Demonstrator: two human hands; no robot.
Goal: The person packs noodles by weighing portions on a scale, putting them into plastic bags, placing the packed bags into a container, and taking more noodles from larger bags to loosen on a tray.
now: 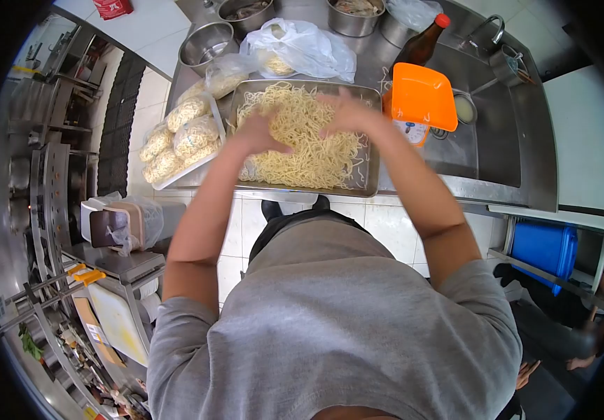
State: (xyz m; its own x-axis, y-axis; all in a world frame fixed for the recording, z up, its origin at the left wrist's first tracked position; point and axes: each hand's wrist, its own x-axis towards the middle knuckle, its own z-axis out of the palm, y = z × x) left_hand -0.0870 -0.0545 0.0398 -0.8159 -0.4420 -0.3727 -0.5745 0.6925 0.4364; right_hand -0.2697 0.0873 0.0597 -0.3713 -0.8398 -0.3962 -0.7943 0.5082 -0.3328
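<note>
A heap of pale yellow noodles (302, 140) fills most of a shallow metal tray (374, 175) on the steel counter. At the heap's left side is my left hand (260, 134), its fingers spread over the noodles, with thumb apart. My right hand (347, 112) reaches into the upper right of the heap, slightly blurred, fingers also apart. Some fingertips of both hands are smeared or sunk among the strands. Neither hand visibly grips a bunch. Left of the tray, bagged noodle portions (193, 133) sit in a white tray (176, 180).
Behind the tray lie a white plastic bag (302, 45) and several metal pots (207, 45). To the right stand an orange basin (424, 96) on a scale (412, 131), a dark bottle with red cap (421, 45), and a sink (501, 140). Another person's arm (561, 343) shows at lower right.
</note>
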